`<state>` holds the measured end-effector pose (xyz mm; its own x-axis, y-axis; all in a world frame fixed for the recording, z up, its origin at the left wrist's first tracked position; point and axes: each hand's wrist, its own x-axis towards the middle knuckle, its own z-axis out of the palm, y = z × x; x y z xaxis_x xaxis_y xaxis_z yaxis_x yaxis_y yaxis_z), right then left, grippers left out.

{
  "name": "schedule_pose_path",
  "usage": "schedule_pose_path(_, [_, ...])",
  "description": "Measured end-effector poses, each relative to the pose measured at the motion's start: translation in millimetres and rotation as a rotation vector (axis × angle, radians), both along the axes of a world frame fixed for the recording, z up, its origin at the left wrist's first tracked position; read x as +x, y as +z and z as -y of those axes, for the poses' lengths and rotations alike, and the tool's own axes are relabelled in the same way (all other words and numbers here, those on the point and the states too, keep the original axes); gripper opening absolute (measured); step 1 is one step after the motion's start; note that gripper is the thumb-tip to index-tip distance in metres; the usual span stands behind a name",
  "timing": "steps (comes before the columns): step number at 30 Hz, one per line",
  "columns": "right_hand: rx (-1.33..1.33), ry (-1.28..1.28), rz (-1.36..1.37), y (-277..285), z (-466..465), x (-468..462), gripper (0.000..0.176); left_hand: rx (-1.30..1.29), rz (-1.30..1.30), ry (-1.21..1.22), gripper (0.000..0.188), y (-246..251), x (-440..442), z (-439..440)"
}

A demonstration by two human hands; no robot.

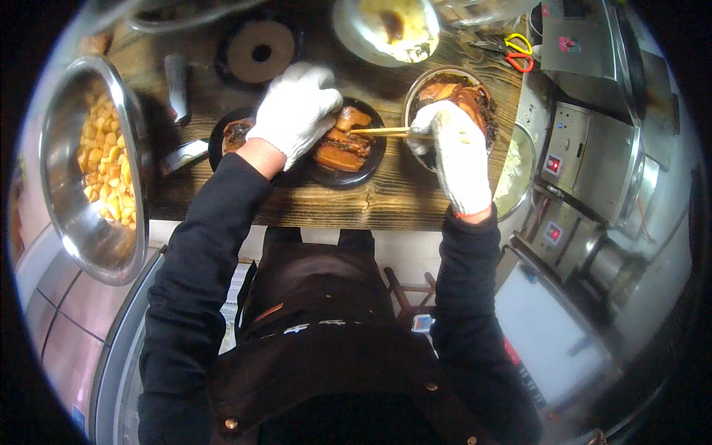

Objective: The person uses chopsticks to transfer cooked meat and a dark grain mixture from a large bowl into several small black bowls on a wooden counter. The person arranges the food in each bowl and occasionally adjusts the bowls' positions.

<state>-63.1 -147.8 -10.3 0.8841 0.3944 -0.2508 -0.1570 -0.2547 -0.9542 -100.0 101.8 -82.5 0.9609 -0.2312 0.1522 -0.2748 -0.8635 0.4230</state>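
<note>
My right hand [453, 150], in a white knitted glove, grips a pair of wooden chopsticks [384, 132]. Their tips touch slices of braised meat [340, 157] on a small dark plate [380, 158]. In another white glove, my left hand [300, 108] is bent at this plate's left edge; its fingertips are hidden, so any hold is unclear. A second dark plate [216, 146] with dark food lies partly under my left wrist. Beneath my right hand stands a rimmed bowl [408, 100] with more sliced meat [464, 100] and dark leafy bits.
Left is a steel bowl [53, 167] of yellow cubed food [108, 161]. Farther back are a dark round dish [261, 51], a pale bowl [356, 41] with yellowish contents and scissors [518, 53] with red and yellow handles. A bowl of pale shreds [513, 172] stands at the table's right edge.
</note>
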Motion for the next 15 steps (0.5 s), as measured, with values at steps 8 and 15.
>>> schedule_pose_path(8, [0.007, 0.026, -0.031, 4.3, 3.1, -2.1, 0.03, -0.231, 0.031, -0.083, 0.017, 2.6, 5.3, 0.7])
schedule_pose_path(15, [-0.003, 0.049, -0.052, 4.9, 3.1, -4.5, 0.031, 0.065, 0.092, -0.161, 0.021, -7.9, 17.9, 17.3])
